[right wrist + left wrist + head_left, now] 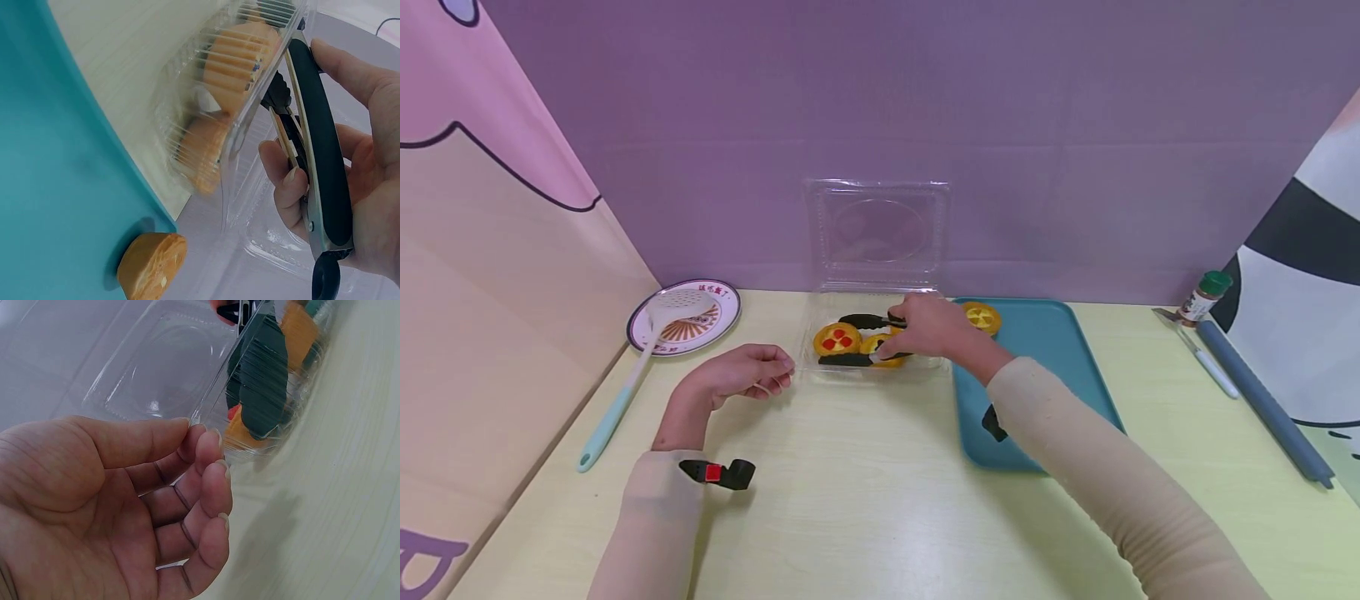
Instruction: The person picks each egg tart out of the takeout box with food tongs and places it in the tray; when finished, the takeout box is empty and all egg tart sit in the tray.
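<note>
My left hand (733, 372) pinches the near left edge of a clear plastic clamshell box (200, 406) between thumb and forefinger. The box's lid (880, 225) stands open against the backdrop. In my right hand (934, 325) I grip a pair of tongs (322, 150) with dark handles and black tips (846, 360). These tips are inside the box, spread on either side of the tarts. A tart with red topping (837, 339) sits at the box's left. Beside it, another yellow tart (871, 343) is partly hidden by the tongs and my right hand.
A blue tray (1052, 350) lies to the box's right, with a yellow tart (982, 317) at its back left corner. At left, a skimmer (638, 367) lies across a patterned plate (726, 312). A spice jar (1205, 297), a knife (1213, 371) and a grey-blue rod (1262, 400) are at right.
</note>
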Demonstrator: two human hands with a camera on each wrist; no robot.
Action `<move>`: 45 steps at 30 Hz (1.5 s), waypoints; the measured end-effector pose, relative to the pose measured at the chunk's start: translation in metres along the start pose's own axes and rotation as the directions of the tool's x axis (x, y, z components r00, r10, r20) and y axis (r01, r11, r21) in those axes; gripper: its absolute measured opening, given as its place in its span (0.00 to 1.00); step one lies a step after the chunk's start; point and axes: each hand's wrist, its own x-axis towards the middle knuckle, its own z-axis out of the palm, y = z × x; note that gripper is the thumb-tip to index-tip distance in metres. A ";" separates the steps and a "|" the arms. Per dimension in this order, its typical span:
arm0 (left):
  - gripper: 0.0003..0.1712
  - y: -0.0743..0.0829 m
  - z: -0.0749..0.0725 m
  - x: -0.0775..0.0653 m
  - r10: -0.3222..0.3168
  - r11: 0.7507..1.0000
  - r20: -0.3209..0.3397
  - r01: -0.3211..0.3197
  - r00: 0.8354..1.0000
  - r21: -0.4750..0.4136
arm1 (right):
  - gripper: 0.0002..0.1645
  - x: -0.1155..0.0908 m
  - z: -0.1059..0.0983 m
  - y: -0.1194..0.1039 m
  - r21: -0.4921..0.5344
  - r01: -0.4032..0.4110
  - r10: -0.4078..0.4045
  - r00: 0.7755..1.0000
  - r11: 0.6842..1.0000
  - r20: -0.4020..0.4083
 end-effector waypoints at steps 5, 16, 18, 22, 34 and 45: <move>0.17 0.001 0.000 0.001 0.006 1.000 0.002 -0.006 1.000 -0.001 | 0.45 0.000 0.001 0.000 0.000 0.018 -0.018 1.000 1.000 -0.020; 0.17 -0.001 0.000 0.002 0.004 1.000 0.009 -0.004 1.000 0.000 | 0.38 -0.003 0.002 0.000 0.013 0.030 -0.029 0.998 0.999 -0.063; 0.17 -0.001 0.000 0.001 0.005 1.000 0.009 -0.005 1.000 -0.001 | 0.37 -0.003 0.002 0.000 0.012 0.036 -0.036 0.997 0.999 -0.072; 0.17 -0.001 0.000 0.001 0.005 1.000 0.007 -0.005 1.000 0.000 | 0.39 -0.004 0.001 0.000 0.018 0.038 -0.037 0.996 0.999 -0.077; 0.18 0.000 0.000 0.000 0.012 1.000 0.007 -0.012 1.000 0.006 | 0.44 -0.006 -0.006 -0.001 0.048 0.019 -0.016 0.997 0.999 -0.077; 0.18 -0.001 -0.001 0.001 -0.006 1.000 -0.001 0.006 1.000 0.013 | 0.42 -0.014 -0.014 0.003 0.033 0.009 -0.006 0.996 0.999 -0.087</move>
